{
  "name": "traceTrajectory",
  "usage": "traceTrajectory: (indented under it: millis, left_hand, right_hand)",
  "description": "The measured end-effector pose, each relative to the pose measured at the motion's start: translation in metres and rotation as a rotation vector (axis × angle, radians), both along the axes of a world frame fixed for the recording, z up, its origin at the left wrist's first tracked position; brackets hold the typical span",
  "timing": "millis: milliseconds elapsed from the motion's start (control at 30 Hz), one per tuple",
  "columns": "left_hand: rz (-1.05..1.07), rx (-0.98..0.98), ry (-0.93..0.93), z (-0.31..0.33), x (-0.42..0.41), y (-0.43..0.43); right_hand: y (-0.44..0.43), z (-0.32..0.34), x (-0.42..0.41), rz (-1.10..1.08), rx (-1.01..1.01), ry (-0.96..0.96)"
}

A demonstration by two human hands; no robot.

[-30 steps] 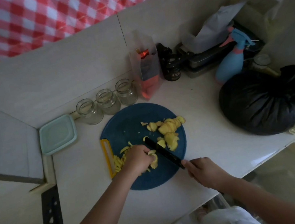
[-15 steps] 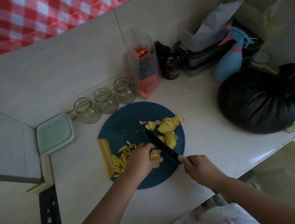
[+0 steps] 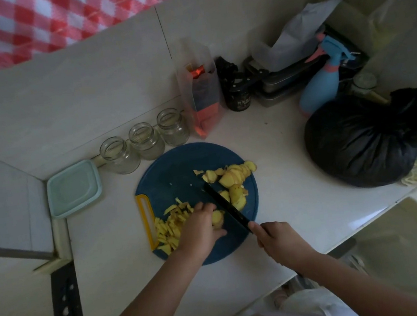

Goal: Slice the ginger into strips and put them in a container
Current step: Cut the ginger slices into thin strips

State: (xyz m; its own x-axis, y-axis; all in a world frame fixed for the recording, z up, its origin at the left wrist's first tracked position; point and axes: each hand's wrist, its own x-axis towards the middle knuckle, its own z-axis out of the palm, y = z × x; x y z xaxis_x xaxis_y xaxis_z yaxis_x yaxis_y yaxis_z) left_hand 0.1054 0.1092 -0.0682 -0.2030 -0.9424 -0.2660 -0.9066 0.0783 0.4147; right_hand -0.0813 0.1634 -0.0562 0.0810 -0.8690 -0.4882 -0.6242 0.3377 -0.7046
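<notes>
Since a second ago my left hand (image 3: 198, 229) has crept right, baring more strips (image 3: 170, 226) at the left of the cutting board (image 3: 177, 170). Its fingers curl onto a ginger piece (image 3: 217, 218). My right hand (image 3: 278, 241) clenches the knife (image 3: 226, 207), whose blade rests against that piece. I'd judge this about half done: slices (image 3: 231, 178) at the far right wait uncut, and the teal container (image 3: 73, 187) at the far left is still lidded.

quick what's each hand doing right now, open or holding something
Left hand: holds a ginger piece down on the cutting board.
Right hand: grips the knife.
</notes>
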Motion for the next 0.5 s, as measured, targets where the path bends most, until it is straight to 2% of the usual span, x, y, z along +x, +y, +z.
traceTrajectory:
  millis: [167, 333, 500]
  left_hand:
    - [0.005, -0.106, 0.0, -0.006, -0.004, 0.013]
    - [-0.014, -0.264, 0.142, -0.018, 0.001, 0.029]
    - [0.035, -0.287, 0.249, -0.017, 0.001, 0.036]
  right_hand:
    - [0.003, -0.005, 0.003, 0.044, -0.074, 0.078]
    - [-0.001, -0.004, 0.008, 0.082, -0.076, 0.094]
    - [-0.002, -0.007, 0.006, 0.086, -0.079, 0.08]
